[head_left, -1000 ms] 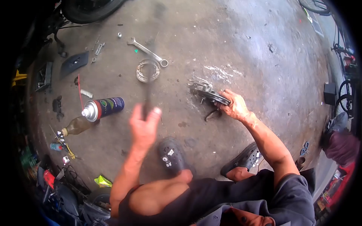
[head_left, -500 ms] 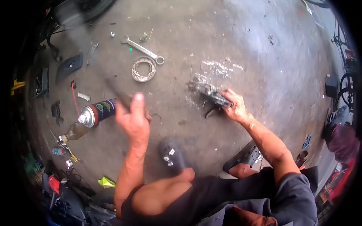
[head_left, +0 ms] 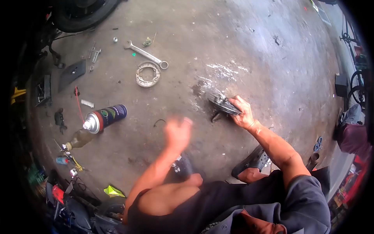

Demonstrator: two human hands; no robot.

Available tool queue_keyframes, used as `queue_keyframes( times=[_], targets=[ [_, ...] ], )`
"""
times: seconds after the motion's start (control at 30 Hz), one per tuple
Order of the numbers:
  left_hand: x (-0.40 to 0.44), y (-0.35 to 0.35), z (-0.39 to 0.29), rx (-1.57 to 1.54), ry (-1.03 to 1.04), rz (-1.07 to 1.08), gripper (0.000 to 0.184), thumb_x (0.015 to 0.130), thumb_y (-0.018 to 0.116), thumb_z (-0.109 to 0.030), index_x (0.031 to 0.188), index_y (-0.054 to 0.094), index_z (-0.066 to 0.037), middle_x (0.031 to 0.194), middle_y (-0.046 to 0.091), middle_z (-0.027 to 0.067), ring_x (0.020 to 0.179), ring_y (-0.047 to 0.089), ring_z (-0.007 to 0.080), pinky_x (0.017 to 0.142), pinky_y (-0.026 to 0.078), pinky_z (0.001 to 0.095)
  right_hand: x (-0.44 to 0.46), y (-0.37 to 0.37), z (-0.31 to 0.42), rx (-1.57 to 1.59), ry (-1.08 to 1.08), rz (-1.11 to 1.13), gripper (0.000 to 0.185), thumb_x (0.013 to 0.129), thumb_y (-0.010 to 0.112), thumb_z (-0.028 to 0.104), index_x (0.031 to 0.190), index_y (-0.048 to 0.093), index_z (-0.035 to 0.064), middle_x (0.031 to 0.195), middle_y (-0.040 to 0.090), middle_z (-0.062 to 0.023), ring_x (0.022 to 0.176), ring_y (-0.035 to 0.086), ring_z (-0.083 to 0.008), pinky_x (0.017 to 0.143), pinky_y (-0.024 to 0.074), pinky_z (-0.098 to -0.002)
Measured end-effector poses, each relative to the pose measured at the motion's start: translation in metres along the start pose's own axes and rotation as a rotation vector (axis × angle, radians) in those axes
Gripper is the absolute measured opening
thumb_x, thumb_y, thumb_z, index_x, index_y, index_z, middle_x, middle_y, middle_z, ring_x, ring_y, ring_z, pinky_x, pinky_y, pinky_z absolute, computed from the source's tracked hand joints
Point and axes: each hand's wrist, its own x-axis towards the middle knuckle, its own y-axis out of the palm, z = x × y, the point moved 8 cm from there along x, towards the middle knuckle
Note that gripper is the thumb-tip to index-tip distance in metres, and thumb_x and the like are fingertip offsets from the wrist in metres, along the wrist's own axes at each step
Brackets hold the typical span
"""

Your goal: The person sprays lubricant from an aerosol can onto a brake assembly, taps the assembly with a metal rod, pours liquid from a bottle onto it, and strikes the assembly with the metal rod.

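Note:
My right hand [head_left: 244,113] grips a dark round metal part [head_left: 224,104] by its edge, tilted and close above the floor, with a small lever-like piece [head_left: 216,116] beneath it. My left hand [head_left: 178,133] is smeared by motion over the floor, left of the part; whether it holds anything is hidden by the blur. A ring of two brake shoes [head_left: 148,80] lies flat beyond my left hand, next to a combination wrench [head_left: 147,54]. On the left, a spray can [head_left: 110,115] with a red straw lies on its side against a murky bottle [head_left: 80,139].
Bolts [head_left: 96,55], a dark panel [head_left: 73,75] and a tray [head_left: 43,90] are at the left. A wheel [head_left: 83,15] stands at the upper left. Wet streaks mark the concrete floor [head_left: 222,72]. My clogs [head_left: 250,160] are near the bottom. A black box [head_left: 341,85] sits at the right.
My left hand has swung left, then back right and down; the long blurred dark object seen at it earlier no longer shows. The metal part has shifted and tilted slightly in my right hand.

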Motion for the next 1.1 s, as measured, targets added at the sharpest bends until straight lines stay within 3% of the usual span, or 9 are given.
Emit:
queue_keyframes(
  times=[0.1,0.27,0.33,0.4,0.6,0.73,0.83,1.03,1.1],
  targets=[
    [-0.013,0.037,0.041,-0.010,-0.311,0.395,0.033,0.085,0.074,-0.019,0.102,0.061,0.006,0.082,0.067,0.0148,0.075,0.062,0.0192,0.068,0.052,0.0362,-0.005,-0.003,-0.006,0.010,0.009,0.053,0.041,0.072,0.071,0.003,0.112,0.063,0.0035,0.094,0.060,-0.0165,0.087,0.063,-0.0381,0.073,0.0514,-0.0406],
    [0.038,-0.082,-0.081,-0.572,0.059,-0.348,0.023,0.093,0.066,-0.017,0.078,0.051,-0.008,0.059,0.048,-0.0001,0.047,0.047,0.0077,0.043,0.039,0.0249,-0.019,0.002,-0.020,-0.010,0.014,0.016,0.041,0.072,0.069,0.003,0.113,0.062,0.0028,0.093,0.059,-0.0174,0.085,0.061,-0.0392,0.072,0.0505,-0.0415],
    [0.010,-0.039,-0.034,-0.507,-0.063,-0.280,0.021,0.091,0.069,-0.017,0.084,0.055,-0.003,0.063,0.054,0.0025,0.053,0.054,0.0138,0.049,0.045,0.0294,-0.025,0.002,-0.020,-0.022,0.006,-0.002,0.042,0.072,0.069,0.002,0.113,0.061,0.0023,0.093,0.058,-0.0174,0.083,0.060,-0.0396,0.072,0.0501,-0.0421],
    [-0.026,0.067,0.060,0.391,-0.032,0.537,0.024,0.090,0.069,-0.014,0.101,0.060,0.005,0.072,0.063,0.0082,0.064,0.061,0.0175,0.059,0.051,0.0346,-0.029,0.002,-0.025,-0.052,-0.004,-0.030,0.042,0.072,0.068,0.002,0.113,0.060,0.0017,0.094,0.058,-0.0174,0.083,0.060,-0.0401,0.072,0.0497,-0.0430],
    [0.039,-0.048,-0.097,-0.273,0.001,-0.108,0.012,0.091,0.067,-0.011,0.094,0.062,0.000,0.074,0.064,0.0059,0.065,0.057,0.0112,0.055,0.045,0.0297,-0.030,0.001,-0.027,0.032,-0.030,-0.041,0.038,0.074,0.069,-0.001,0.110,0.060,0.0002,0.091,0.057,-0.0167,0.079,0.059,-0.0369,0.071,0.0493,-0.0393],
    [-0.011,0.023,-0.020,0.271,0.185,0.101,0.038,0.085,0.074,-0.019,0.104,0.058,0.009,0.074,0.064,0.0087,0.074,0.062,0.0245,0.068,0.051,0.0392,-0.026,-0.005,-0.015,0.062,0.028,-0.021,0.035,0.076,0.070,-0.001,0.109,0.060,0.0004,0.092,0.058,-0.0163,0.080,0.060,-0.0350,0.072,0.0495,-0.0392],
    [-0.011,0.047,0.017,0.167,-0.255,0.453,0.040,0.083,0.076,-0.020,0.104,0.060,0.009,0.081,0.066,0.0125,0.080,0.062,0.0217,0.072,0.051,0.0401,-0.032,-0.002,-0.026,0.080,0.066,-0.003,0.038,0.073,0.070,0.000,0.109,0.061,0.0025,0.092,0.057,-0.0159,0.081,0.060,-0.0367,0.072,0.0498,-0.0405],
    [0.018,-0.037,-0.077,-0.558,0.046,-0.320,0.017,0.098,0.055,-0.012,0.087,0.058,0.001,0.057,0.052,0.0057,0.046,0.051,0.0165,0.046,0.044,0.0344,-0.039,-0.006,-0.024,0.094,0.088,-0.023,0.039,0.071,0.070,0.000,0.109,0.060,0.0027,0.090,0.055,-0.0160,0.081,0.060,-0.0378,0.070,0.0491,-0.0418],
    [-0.024,0.048,-0.015,0.393,0.567,0.166,0.025,0.090,0.065,-0.015,0.106,0.060,0.005,0.071,0.062,0.0169,0.058,0.062,0.0284,0.057,0.052,0.0382,-0.038,-0.006,-0.027,0.117,0.101,-0.047,0.038,0.072,0.070,0.000,0.108,0.061,0.0022,0.090,0.055,-0.0160,0.081,0.060,-0.0375,0.070,0.0491,-0.0417]
  ],
)
